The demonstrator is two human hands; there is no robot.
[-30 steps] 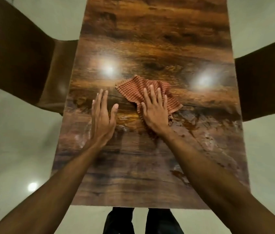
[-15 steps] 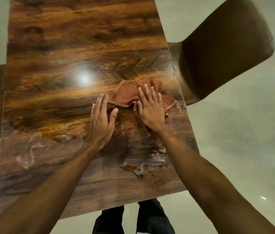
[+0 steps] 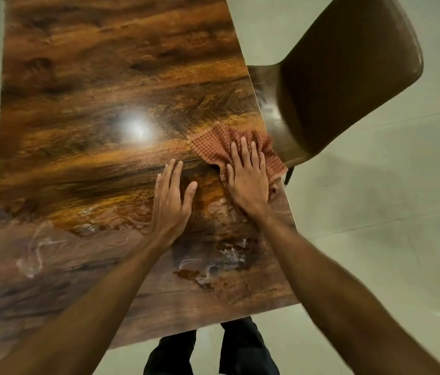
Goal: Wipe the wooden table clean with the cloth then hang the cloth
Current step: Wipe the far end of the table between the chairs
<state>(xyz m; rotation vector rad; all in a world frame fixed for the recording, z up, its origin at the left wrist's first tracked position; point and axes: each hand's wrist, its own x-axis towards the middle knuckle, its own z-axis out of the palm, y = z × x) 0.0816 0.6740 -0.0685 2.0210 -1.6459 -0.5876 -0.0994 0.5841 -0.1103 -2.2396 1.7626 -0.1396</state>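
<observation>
The right hand (image 3: 248, 180) presses flat, fingers straight and close together, on the crumpled red-checked cloth (image 3: 213, 147) at the right edge of the glossy dark-brown wooden table (image 3: 91, 104) (one cloth corner hangs just past that edge). The left hand (image 3: 171, 201) lies flat on the wood just beside it, fingers straight, thumb spread. A brown chair (image 3: 348, 77) stands at that edge.

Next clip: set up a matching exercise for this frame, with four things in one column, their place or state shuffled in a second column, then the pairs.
Column one:
1. left hand
2. right hand
3. cloth
4. chair

Column two:
A. red checked, at the right edge of the table
B. brown, off the table's right side
C. flat on bare wood
D. pressing down on the cloth

Pairs: 1-C, 2-D, 3-A, 4-B
</observation>
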